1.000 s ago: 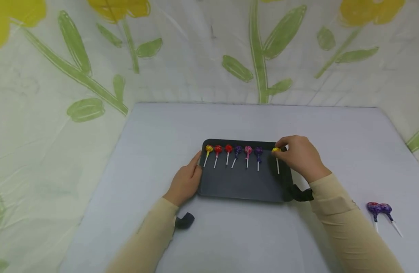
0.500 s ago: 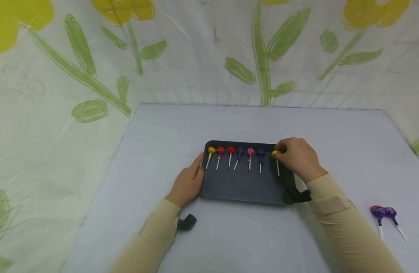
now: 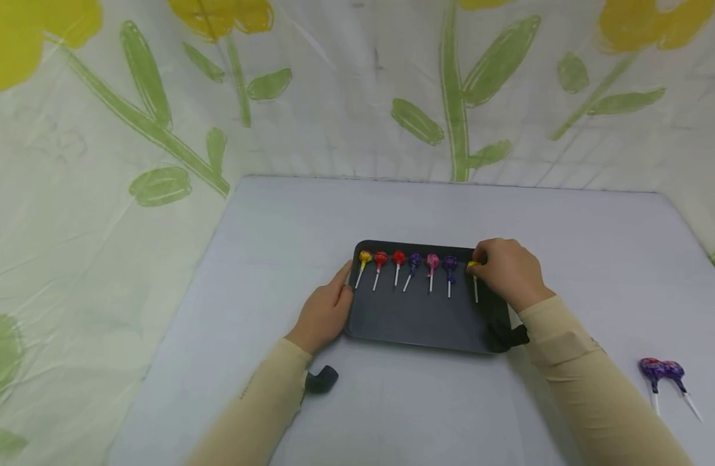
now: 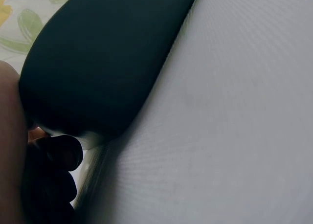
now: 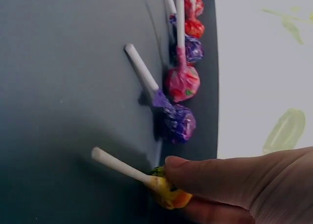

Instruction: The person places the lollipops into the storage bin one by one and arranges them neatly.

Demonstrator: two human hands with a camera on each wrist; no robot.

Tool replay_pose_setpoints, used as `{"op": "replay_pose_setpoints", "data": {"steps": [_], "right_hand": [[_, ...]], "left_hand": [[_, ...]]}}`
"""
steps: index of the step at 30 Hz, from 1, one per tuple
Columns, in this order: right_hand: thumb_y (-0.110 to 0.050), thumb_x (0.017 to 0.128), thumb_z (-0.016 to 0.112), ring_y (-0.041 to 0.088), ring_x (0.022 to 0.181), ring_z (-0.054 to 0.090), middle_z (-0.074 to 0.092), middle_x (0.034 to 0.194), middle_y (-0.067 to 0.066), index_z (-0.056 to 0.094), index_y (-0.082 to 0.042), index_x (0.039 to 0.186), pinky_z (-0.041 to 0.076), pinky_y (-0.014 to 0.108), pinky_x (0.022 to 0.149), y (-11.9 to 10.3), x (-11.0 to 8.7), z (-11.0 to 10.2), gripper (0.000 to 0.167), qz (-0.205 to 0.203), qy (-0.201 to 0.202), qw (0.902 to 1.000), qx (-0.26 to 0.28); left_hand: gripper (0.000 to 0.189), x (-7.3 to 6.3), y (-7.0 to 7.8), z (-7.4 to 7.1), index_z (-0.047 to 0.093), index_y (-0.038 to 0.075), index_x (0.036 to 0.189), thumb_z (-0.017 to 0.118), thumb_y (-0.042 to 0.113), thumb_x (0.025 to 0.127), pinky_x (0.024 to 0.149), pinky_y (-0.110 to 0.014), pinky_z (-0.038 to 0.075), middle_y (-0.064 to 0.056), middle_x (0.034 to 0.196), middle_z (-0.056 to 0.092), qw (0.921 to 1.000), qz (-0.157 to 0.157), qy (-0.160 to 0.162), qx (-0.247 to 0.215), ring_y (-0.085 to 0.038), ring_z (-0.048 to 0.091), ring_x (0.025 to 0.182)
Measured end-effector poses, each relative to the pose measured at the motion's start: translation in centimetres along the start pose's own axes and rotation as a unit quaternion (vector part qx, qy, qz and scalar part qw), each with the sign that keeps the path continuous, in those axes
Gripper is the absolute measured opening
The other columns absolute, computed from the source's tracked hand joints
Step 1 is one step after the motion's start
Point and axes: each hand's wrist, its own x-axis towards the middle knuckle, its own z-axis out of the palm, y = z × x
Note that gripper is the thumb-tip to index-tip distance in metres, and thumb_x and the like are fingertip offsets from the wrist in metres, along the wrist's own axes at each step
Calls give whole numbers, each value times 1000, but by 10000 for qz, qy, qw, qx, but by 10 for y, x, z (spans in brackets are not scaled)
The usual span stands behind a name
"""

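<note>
A dark rectangular tray [image 3: 415,323] lies on the white table, with a row of wrapped lollipops along its far side. My left hand [image 3: 322,312] grips the tray's left edge; in the left wrist view its curled fingers [image 4: 66,153] are in shadow beside the tray's dark wall [image 4: 107,62]. At the tray's far right corner, my right hand [image 3: 511,272] pinches a yellow lollipop [image 5: 168,192] by its wrapped head, its white stick pointing toward me. Beside it lie a purple lollipop [image 5: 178,123] and a pink lollipop [image 5: 183,82]; red ones and another yellow one continue leftward.
Two purple-and-red lollipops [image 3: 662,370] lie on the table [image 3: 590,246] to the right of my right forearm. Behind the table hangs a pale sheet [image 3: 345,97] painted with yellow flowers and green leaves.
The whole scene has shifted slightly right and down in the head view. Both hands keep their holds on the tray and the yellow lollipop, which stays near the tray's far right corner.
</note>
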Motion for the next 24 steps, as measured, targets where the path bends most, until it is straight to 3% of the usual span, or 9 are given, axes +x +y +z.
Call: {"op": "replay_pose_setpoints", "data": {"steps": [9, 24], "right_hand": [[-21, 91, 81, 29, 71, 67, 76, 96, 18, 75, -4, 98, 50, 46, 57, -3, 0, 4, 20, -161, 236, 9995, -151], [-22, 90, 82, 31, 73, 68, 74, 92, 16, 74, -1, 106, 51, 46, 57, -6, -5, 0, 27, -124, 89, 9997, -195]], "left_hand": [[58, -1, 0, -1, 40, 14, 163, 39, 22, 106, 64, -36, 40, 4, 63, 39, 9999, -99, -63, 32, -14, 37, 56], [58, 1, 0, 1, 40, 13, 163, 38, 22, 106, 59, -35, 35, 5, 61, 38, 9999, -92, -52, 85, -14, 33, 55]]}}
